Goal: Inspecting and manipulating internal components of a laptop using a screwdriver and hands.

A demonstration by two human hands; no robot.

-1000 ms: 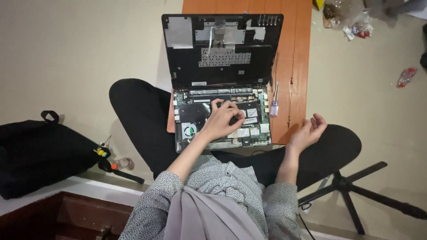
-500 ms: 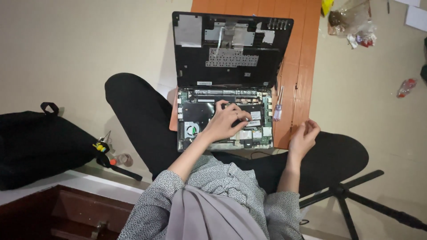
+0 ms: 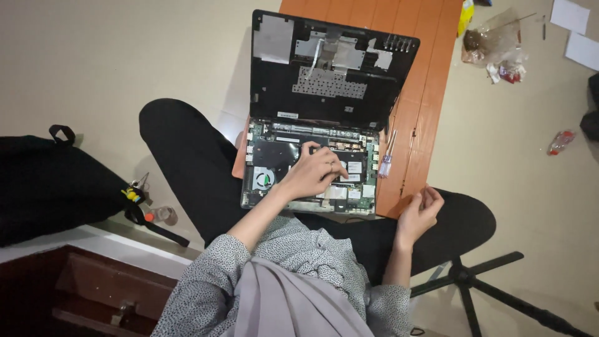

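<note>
Head view, centre of frame: opened black laptop with exposed circuit board point(image 3: 312, 168) lying on an orange wooden slatted bench point(image 3: 424, 125). Left hand point(image 3: 315, 175) rests on the board, fingertips pinched on a small part too small to tell. Right hand point(image 3: 419, 211), lower right, loosely curled, empty, at the bench edge. Blue-handled screwdriver point(image 3: 387, 156) just beside the laptop.

Left hand point(image 3: 314, 173) palm-down, fingers bent and pinched together; right hand point(image 3: 419, 211) loosely curled, low beside the knee.
</note>
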